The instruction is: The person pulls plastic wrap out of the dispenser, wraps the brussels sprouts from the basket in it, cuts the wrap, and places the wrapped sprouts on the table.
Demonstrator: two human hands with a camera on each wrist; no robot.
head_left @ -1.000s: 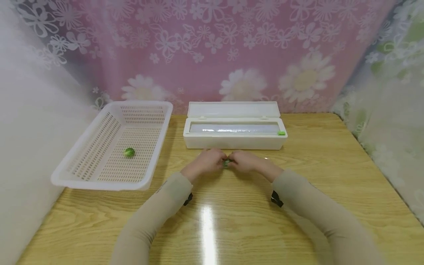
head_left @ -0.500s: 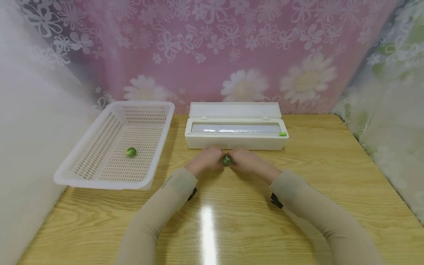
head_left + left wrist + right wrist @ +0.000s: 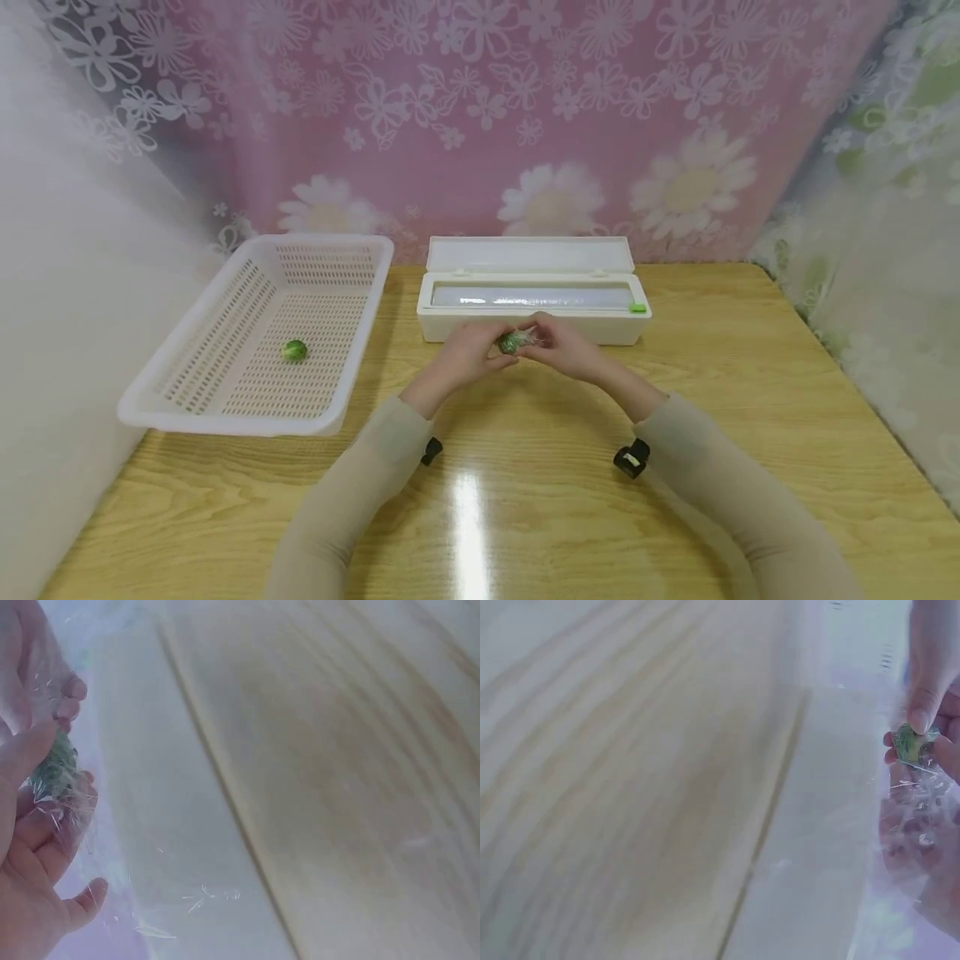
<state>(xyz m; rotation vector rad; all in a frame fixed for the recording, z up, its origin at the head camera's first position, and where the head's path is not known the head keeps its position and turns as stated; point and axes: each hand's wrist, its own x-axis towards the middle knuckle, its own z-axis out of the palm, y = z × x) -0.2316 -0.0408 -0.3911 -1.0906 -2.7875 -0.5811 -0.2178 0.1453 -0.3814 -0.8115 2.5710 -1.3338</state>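
A small green sprout (image 3: 510,342) in clear film is held between the two hands, just in front of the white box. The left hand (image 3: 468,354) pinches its left side between thumb and fingers. From the right, the right hand (image 3: 558,346) grips the loose crinkled film (image 3: 531,336). In the left wrist view the wrapped sprout (image 3: 56,766) shows between the fingers, with shiny film around it. The right wrist view shows the sprout (image 3: 910,744) under a fingertip, and film (image 3: 922,795) spreading below it across the other hand.
A white perforated basket (image 3: 352,350) stands at the left with one bare green sprout (image 3: 294,351) inside. Behind the hands, the long white box (image 3: 450,327) has its lid (image 3: 528,254) raised, showing a roll of film (image 3: 532,297) and a green slider (image 3: 637,308).
Both hands have risen off the tabletop with the sprout and turned, so more of the fingers shows. The film now sticks out toward the right hand.
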